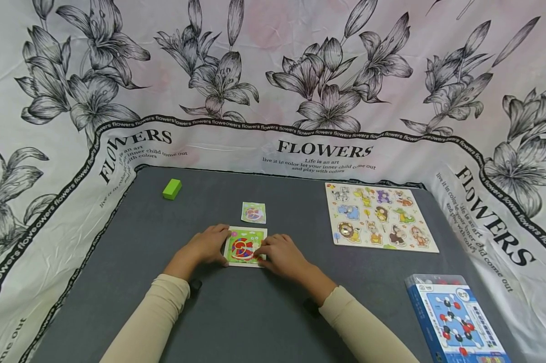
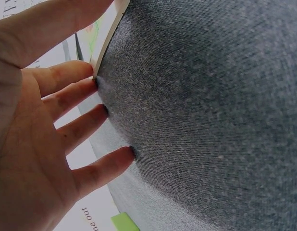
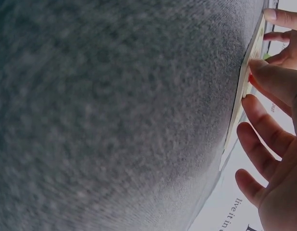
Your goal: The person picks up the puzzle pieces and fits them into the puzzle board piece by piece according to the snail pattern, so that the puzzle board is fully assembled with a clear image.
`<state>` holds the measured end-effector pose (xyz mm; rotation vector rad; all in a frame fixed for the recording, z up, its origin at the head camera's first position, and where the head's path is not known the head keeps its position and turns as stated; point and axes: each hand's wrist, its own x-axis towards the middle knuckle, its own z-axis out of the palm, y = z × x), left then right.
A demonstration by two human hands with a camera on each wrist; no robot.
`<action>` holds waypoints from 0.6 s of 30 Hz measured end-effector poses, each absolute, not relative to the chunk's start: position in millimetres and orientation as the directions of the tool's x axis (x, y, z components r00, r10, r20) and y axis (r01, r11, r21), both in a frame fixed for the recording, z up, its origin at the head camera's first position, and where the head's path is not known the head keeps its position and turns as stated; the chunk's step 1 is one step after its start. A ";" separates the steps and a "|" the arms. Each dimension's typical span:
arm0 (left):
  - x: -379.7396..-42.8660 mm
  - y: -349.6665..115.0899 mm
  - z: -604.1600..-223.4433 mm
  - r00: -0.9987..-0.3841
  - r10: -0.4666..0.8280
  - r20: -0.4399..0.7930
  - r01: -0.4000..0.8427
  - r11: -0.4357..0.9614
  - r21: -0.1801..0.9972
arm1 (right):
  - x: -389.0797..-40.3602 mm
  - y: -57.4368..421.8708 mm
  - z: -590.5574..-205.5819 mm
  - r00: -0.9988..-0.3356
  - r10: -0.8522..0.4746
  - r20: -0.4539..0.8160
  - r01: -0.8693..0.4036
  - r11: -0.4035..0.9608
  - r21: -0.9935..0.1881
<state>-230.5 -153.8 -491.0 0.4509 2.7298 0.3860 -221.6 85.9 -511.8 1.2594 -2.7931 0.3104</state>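
A small square puzzle board (image 1: pixel 244 244) with a red snail picture on green lies flat on the dark tabletop, between both hands. My left hand (image 1: pixel 208 246) rests at the board's left side. Its thumb and forefinger touch the pale edge, while the other fingers (image 2: pixel 86 122) are spread, fairly straight, along the cloth. From the right, my right hand (image 1: pixel 282 256) reaches over the board's right edge. Thumb and forefinger pinch a small puzzle piece (image 3: pixel 250 78) with red on it, mostly hidden by the fingers. Just beyond the board lies a square picture card (image 1: pixel 254 213).
At the back left sits a green block (image 1: pixel 172 189). A larger animal puzzle board (image 1: pixel 382 217) lies at the right, and a blue box (image 1: pixel 456 320) with a molecule picture stands at the near right. Flower-printed cloth (image 1: pixel 227 146) surrounds the tabletop.
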 end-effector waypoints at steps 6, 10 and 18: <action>-229.6 -152.1 -491.2 -0.885 0.358 -0.299 0.258 0.910 0.326 | -218.6 86.0 -513.5 -0.666 -0.732 0.144 -0.746 0.651 -0.140; -228.3 -151.6 -489.2 -0.883 0.365 -0.295 0.266 0.907 0.327 | -216.6 87.0 -514.0 -0.645 -0.746 0.163 -0.763 0.638 -0.102; -226.3 -153.5 -491.3 -0.882 0.355 -0.309 0.249 0.910 0.331 | -212.5 89.2 -519.3 -0.594 -0.790 0.154 -0.799 0.601 0.002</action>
